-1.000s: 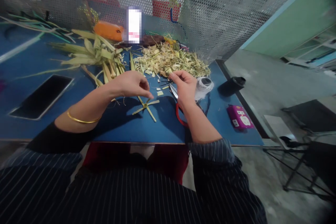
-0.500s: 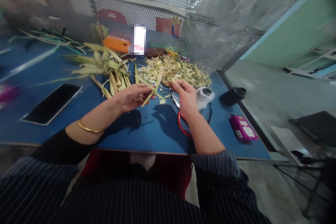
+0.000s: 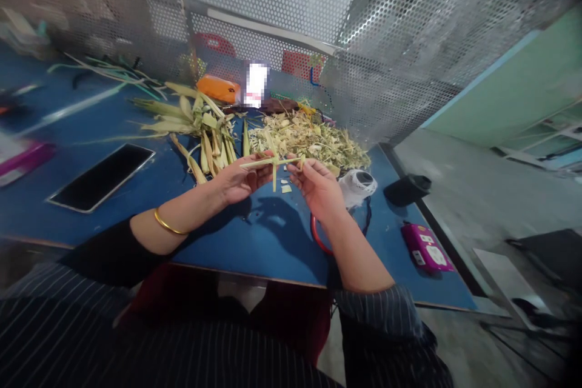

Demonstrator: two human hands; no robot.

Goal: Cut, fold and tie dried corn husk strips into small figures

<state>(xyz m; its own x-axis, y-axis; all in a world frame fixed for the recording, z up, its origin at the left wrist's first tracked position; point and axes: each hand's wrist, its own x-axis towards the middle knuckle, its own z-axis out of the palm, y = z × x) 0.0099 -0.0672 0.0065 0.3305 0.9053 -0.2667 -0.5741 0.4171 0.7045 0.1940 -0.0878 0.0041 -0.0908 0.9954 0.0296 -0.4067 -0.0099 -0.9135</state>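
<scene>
Above the blue table (image 3: 218, 248), the left hand (image 3: 249, 179) and right hand (image 3: 317, 185) grip a cross of pale strips (image 3: 274, 160).

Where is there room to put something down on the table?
Bare table shows between phone and husks, between the near edge and the left hand and right hand, and between red handle and pink pack. Crowded: the back, with scraps and an orange pouch.

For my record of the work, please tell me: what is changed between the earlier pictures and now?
The leaf-strip cross has risen from the table into the left hand. The hands have come closer together, and the right hand still pinches a small piece, now beside one arm of the cross. The scissors, white spool and phone stay where they were.
</scene>
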